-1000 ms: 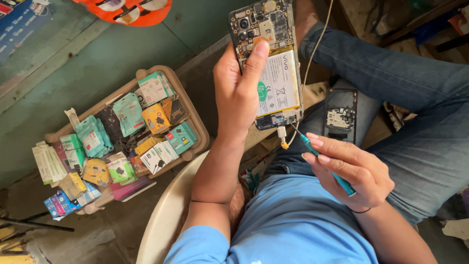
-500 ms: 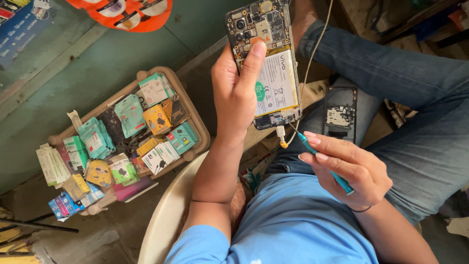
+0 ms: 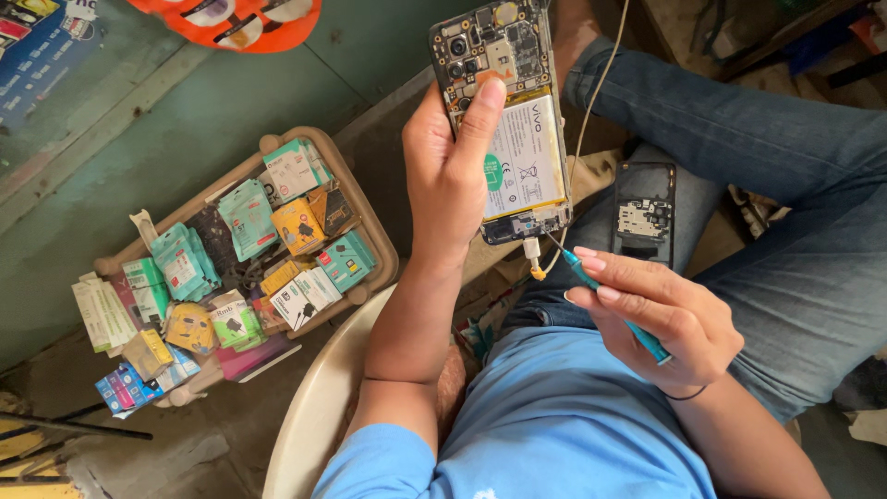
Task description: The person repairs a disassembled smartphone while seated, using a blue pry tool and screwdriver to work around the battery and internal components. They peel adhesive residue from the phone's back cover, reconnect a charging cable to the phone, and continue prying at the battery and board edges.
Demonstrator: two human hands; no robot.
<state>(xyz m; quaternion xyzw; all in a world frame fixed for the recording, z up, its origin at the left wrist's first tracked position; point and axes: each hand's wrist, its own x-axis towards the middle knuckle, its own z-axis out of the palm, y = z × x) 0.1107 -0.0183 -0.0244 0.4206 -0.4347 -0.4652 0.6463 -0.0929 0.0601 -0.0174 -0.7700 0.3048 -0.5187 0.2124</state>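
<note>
Head view: opened phone (image 3: 506, 120) raised above lap, gripped by left hand (image 3: 448, 180) along its edges, thumb across the battery. Right hand (image 3: 651, 319) pinching a teal screwdriver (image 3: 605, 300), tip at the bottom port. Probably light, stiff, fragile; best held by the frame.

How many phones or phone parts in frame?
2: an opened phone held up in the left hand, and a back cover lying on the lap. More may be hidden.
</note>
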